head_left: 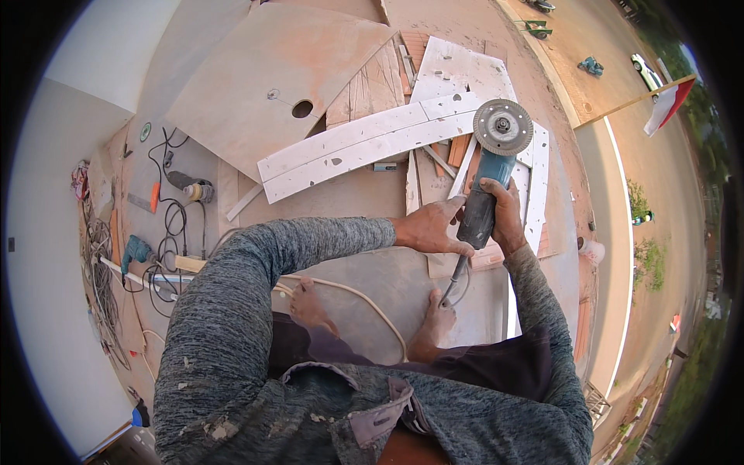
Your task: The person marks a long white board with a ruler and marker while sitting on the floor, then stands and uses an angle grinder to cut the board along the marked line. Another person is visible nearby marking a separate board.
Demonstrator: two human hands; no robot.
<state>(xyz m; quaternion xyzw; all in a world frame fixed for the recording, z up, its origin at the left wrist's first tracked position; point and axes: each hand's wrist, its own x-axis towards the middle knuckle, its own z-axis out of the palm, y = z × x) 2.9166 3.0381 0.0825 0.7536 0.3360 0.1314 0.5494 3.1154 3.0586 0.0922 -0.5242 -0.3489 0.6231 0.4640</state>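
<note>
An angle grinder (pixel 476 215) with a dark body and blue-green head points away from me. Its round grey cutting disc (pixel 496 139) faces up, over the end of a white speckled strip (pixel 341 157) with a line along it. My right hand (pixel 507 217) is wrapped round the grinder's right side, near the head. My left hand (pixel 431 228) grips the rear of the body from the left, its thumb and fingers on either side. A black cord (pixel 457 279) runs from the tool's back end toward my foot. Whether the disc is spinning, I cannot tell.
More white speckled pieces (pixel 446 66) lie around the strip. A large beige slab (pixel 232 93) with a round hole spreads at far left. Leftward are a second grinder (pixel 191 186), a blue-green drill (pixel 136 252) and tangled cables (pixel 105 287). A pale hose (pixel 364 298) crosses between my bare feet.
</note>
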